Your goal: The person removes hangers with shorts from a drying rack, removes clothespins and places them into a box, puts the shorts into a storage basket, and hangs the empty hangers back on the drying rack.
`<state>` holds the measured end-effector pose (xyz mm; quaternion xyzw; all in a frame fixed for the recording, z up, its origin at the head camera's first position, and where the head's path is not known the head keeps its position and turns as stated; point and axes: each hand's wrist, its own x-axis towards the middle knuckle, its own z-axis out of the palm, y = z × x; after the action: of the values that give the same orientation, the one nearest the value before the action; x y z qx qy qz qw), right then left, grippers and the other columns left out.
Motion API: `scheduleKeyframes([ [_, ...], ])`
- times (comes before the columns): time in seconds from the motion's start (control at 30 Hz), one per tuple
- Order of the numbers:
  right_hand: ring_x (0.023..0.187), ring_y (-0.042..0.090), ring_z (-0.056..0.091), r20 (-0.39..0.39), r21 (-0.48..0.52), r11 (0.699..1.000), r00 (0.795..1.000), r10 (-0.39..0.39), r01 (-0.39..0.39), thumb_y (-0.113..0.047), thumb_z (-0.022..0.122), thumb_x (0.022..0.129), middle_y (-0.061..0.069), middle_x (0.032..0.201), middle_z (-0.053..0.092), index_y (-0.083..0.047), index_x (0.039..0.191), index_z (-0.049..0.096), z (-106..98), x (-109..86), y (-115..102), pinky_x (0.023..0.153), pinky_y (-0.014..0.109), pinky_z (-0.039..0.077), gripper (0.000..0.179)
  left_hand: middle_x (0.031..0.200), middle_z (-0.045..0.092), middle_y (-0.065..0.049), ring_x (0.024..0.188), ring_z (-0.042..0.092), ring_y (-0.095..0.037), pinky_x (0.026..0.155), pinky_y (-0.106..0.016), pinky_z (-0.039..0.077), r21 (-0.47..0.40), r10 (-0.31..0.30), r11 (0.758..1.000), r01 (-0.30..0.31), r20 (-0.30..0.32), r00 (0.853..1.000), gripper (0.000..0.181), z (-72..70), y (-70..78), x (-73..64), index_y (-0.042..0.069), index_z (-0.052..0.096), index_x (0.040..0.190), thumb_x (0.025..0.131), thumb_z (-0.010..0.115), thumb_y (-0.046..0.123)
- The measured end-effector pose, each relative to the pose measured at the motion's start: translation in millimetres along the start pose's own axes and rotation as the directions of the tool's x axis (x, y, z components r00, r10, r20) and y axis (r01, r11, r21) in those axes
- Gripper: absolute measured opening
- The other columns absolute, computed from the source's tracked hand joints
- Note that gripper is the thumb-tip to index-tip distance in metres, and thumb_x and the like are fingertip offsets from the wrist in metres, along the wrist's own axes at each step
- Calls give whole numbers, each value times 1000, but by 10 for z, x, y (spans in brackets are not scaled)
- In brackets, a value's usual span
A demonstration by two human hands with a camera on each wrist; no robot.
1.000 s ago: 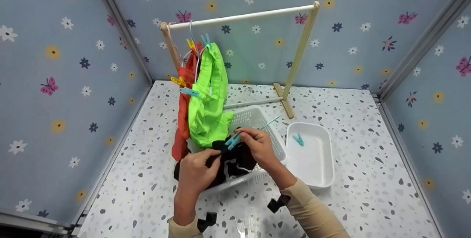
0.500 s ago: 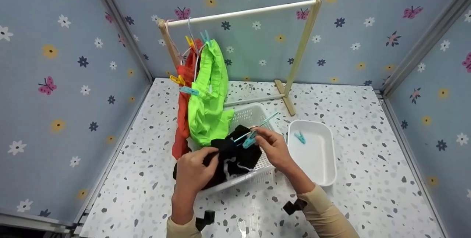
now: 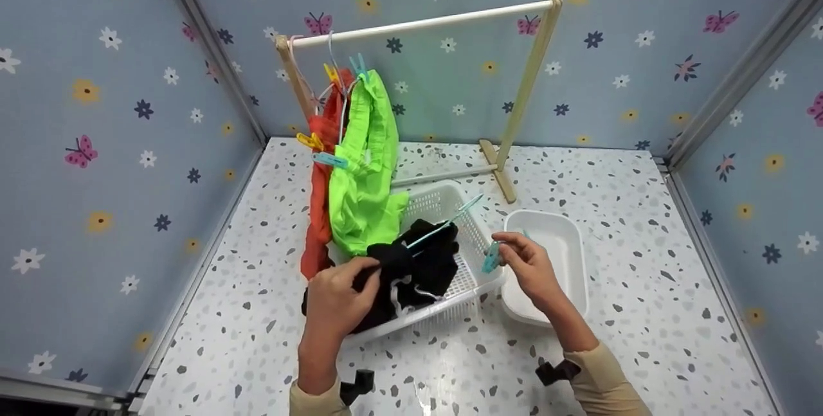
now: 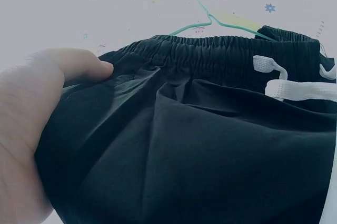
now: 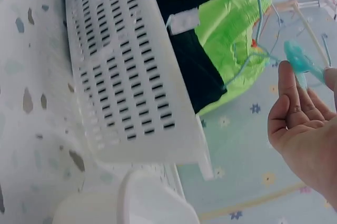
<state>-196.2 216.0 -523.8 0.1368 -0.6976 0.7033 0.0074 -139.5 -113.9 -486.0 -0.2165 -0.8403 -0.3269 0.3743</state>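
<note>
Black drawstring garment [image 3: 437, 268], one: lying in the white basket [image 3: 450, 302], waistband held between thumb and fingers of my left hand [image 3: 337, 297]. Teal hanger [image 3: 467, 206], one: arms running down behind the waistband, long axis slanting from near my left hand to the far right. Teal clothes peg [image 3: 491, 257], one: pinched in my right hand [image 3: 530, 268], right of the garment, apart from it; left hand nearer, touching
</note>
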Motion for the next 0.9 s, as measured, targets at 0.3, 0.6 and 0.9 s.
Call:
scheduleKeyframes([
  [0.3,79,16,62,-125,-85,986,983,132,-143,-18,54,101,21,99,63,11,121,57,-365,88,149,74,29,52,34,75,71,2,54,61,-15,48,-31,48,48,-5,999,4,17,1000,13,1,-34,-11,12,74,88,76,77,9],
  [0.6,78,13,60,-258,-152,935,926,274,-319,-24,56,101,13,102,62,7,125,51,-705,262,354,73,26,50,40,73,70,1,52,60,-15,47,-31,47,51,-25,998,24,21,999,11,-7,-45,-22,13,74,88,78,77,11],
  [0.9,99,28,57,-302,-308,846,888,348,-436,-24,61,97,17,117,57,3,130,51,-860,459,467,79,31,48,45,75,70,1,53,61,-14,47,-31,48,33,-33,999,32,34,999,13,-11,-53,-13,12,74,90,78,77,9],
])
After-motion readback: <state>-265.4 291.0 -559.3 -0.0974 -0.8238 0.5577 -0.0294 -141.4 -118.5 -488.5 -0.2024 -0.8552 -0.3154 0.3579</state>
